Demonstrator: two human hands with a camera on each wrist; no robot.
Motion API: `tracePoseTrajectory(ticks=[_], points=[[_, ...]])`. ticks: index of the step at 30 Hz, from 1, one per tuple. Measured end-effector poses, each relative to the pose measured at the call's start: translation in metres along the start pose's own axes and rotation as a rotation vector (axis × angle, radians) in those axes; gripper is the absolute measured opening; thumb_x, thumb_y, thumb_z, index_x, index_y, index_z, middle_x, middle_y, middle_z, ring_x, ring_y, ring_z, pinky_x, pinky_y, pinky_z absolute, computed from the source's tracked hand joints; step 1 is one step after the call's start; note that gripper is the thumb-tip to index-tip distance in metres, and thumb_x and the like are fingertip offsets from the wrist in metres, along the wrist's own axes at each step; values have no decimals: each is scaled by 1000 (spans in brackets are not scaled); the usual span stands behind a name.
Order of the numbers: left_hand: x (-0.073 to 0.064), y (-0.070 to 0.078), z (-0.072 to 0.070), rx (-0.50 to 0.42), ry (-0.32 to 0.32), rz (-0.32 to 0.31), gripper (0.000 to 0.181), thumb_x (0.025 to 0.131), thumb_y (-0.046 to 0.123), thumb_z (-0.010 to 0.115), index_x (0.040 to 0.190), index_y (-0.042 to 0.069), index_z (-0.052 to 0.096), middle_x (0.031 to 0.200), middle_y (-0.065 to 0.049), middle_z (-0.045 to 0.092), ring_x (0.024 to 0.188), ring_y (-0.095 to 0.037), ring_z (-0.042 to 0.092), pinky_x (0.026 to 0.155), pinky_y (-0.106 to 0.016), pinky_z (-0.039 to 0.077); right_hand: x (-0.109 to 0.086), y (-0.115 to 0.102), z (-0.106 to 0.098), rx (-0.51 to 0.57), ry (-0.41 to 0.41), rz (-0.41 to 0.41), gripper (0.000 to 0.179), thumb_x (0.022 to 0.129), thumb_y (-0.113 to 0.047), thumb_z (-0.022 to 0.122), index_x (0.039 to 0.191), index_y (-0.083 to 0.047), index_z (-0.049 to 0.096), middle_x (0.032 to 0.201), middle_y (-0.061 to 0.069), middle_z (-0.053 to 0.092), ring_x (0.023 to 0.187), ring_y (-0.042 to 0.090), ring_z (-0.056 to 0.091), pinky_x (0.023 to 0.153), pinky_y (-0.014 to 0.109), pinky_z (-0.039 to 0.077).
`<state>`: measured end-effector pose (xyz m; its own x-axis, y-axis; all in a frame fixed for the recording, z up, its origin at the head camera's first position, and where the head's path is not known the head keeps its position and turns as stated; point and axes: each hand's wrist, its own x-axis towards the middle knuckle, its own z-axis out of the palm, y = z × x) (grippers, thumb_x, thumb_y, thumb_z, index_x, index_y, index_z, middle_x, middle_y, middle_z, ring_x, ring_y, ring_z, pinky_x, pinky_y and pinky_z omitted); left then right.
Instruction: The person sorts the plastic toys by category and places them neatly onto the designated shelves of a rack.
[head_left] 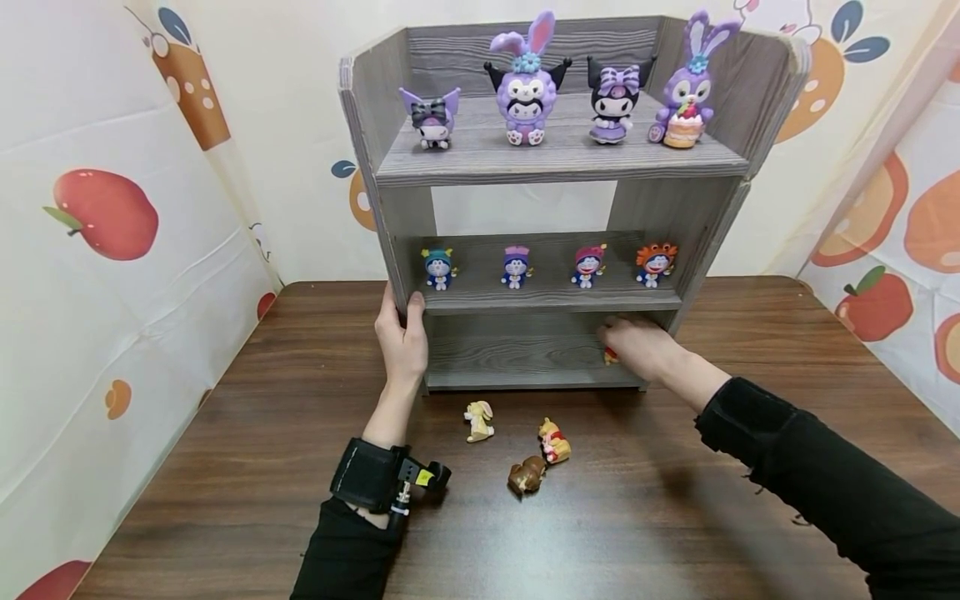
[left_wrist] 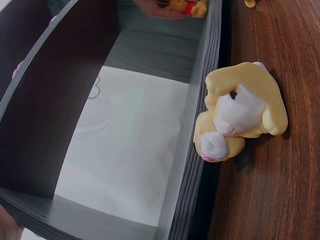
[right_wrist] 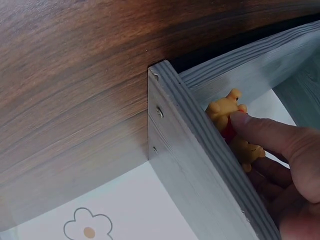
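My right hand (head_left: 637, 343) reaches into the bottom tier of a grey wooden shelf (head_left: 525, 379), at its right end. Between thumb and fingers it pinches a yellow bear figurine (right_wrist: 227, 117) in a red shirt, mostly hidden by the hand in the head view. My left hand (head_left: 403, 342) grips the shelf's left side panel, thumb at the front edge. On the table before the shelf lie a cream rabbit figurine (head_left: 478, 421), a yellow-and-red bear figurine (head_left: 555, 442) and a brown figurine (head_left: 527, 475).
Purple figurines, such as a rabbit with a cake (head_left: 682, 100), stand along the top tier. Small blue figurines, one with an orange headpiece (head_left: 656, 265), line the middle tier. Fruit-patterned cloth (head_left: 112, 350) hangs around the wooden table (head_left: 247, 467).
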<state>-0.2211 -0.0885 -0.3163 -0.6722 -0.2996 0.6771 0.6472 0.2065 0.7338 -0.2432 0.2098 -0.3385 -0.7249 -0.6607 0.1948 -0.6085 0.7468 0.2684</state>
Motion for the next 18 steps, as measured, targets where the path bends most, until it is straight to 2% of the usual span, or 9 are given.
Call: tracePoseTrajectory(ticks=[14,18], points=[[0,-1,0,-1,5,-3,35,84,-7,41,118,-14,45,112,-28,52,102,-30,49,88,-40,37,-1,0,-1,7,-38,-4,20,68,14,62,82,-1,62,80,13,57,74,27,56,63,38,46],[1,-1,0,-2,5,-5,34,85,-6,41,118,-13,46,106,-28,54,95,-28,50,85,-38,38,-1,0,-1,13,-38,-7,19,68,14,62,82,0,61,78,12,56,74,27,56,63,39,46]])
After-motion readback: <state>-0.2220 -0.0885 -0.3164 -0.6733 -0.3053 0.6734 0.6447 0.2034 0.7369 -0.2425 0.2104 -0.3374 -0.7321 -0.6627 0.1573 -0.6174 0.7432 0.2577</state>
